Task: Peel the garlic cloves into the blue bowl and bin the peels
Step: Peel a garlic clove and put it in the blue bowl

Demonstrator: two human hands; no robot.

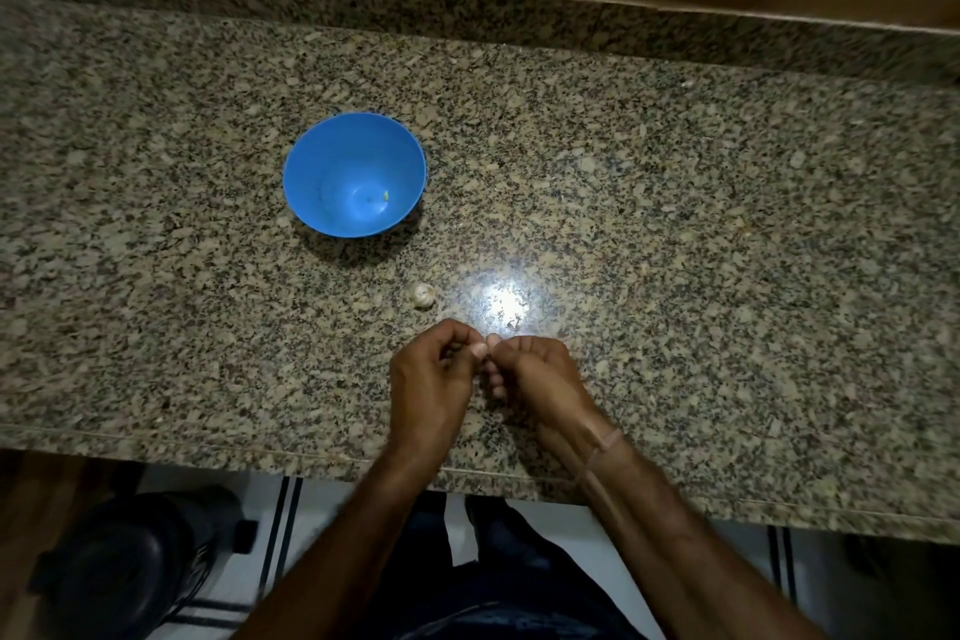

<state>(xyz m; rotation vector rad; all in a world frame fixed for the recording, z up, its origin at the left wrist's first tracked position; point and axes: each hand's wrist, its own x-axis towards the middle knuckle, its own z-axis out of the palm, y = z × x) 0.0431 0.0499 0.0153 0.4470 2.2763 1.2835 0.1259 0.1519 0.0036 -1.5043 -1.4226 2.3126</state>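
Note:
The blue bowl [355, 174] stands on the granite counter [675, 224], with only a tiny pale speck inside it. A small garlic bulb [422, 296] lies on the counter just below and right of the bowl. My left hand [434, 379] and my right hand [540, 379] meet fingertip to fingertip above the counter's front part, fingers curled. They seem to pinch something small between them, probably a garlic clove, but it is hidden by the fingers. A scrap of peel [513, 325] lies just beyond my hands.
A dark round bin [130, 561] stands on the floor at the lower left, below the counter's front edge [208, 444]. A wooden wall runs along the back of the counter. A bright light glare sits on the stone near my hands.

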